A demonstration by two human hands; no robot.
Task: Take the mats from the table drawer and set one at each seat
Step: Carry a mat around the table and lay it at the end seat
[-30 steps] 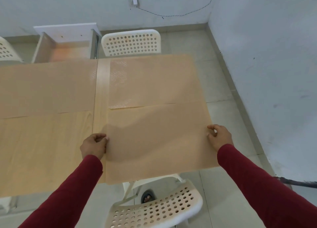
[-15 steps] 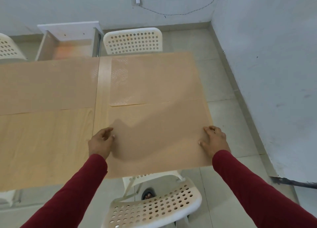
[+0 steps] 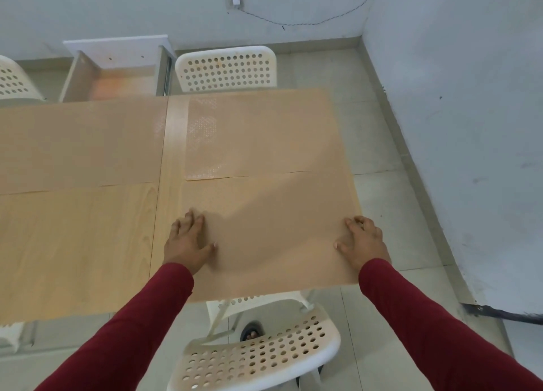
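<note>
The near mat lies flat on the table at lower centre of the frame, its near edge at the table's near edge; your left hand presses on its left side with fingers spread straight, and your right hand rests on its right edge, fingers relaxed and gripping nothing. A second mat lies just beyond it at centre, a third mat at left; the open drawer sits upper left, a white chair beside it, another chair at bottom centre.
</note>
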